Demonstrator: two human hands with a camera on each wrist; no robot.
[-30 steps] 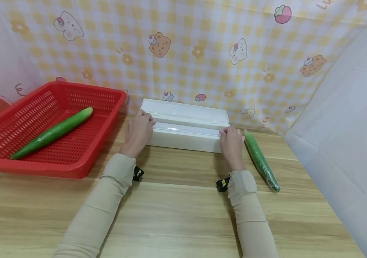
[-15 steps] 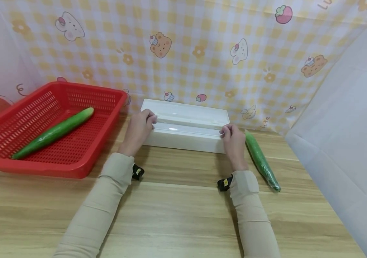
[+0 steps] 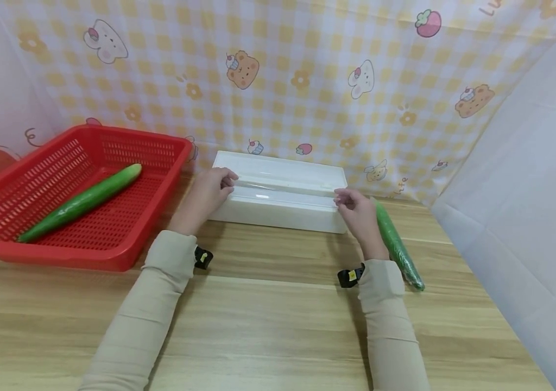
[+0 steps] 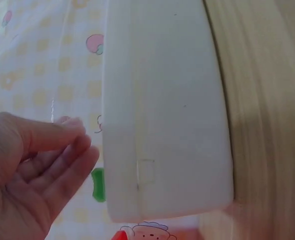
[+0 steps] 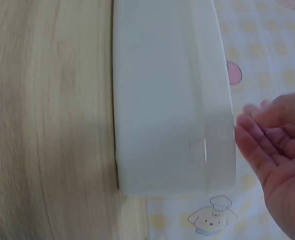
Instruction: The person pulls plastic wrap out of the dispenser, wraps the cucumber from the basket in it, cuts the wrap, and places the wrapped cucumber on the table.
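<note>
A long white cling film box (image 3: 280, 213) stands against the back cloth with its lid (image 3: 280, 167) raised behind. Clear cling film, hard to make out, shows as glints over its opening. My left hand (image 3: 206, 196) is at the box's left end, thumb and fingertips pinched together on what looks like the film's edge. A faint glinting line rises beside those fingertips in the left wrist view. My right hand (image 3: 360, 212) pinches likewise at the right end; the film is barely visible there. Beside that hand lies a cucumber (image 3: 397, 244) with shiny film on it, partly hidden by the wrist.
On the left stands a red plastic basket (image 3: 131, 247) with slotted walls, holding another cucumber (image 3: 80, 202). A checked cartoon cloth (image 3: 302, 108) hangs behind the wooden table (image 3: 268, 326). White sheeting (image 3: 527, 201) borders the right side.
Both hands have come off the box's top edge and drawn slightly apart, the left one leftward and the right one rightward. Box, basket and cucumbers have stayed put.
</note>
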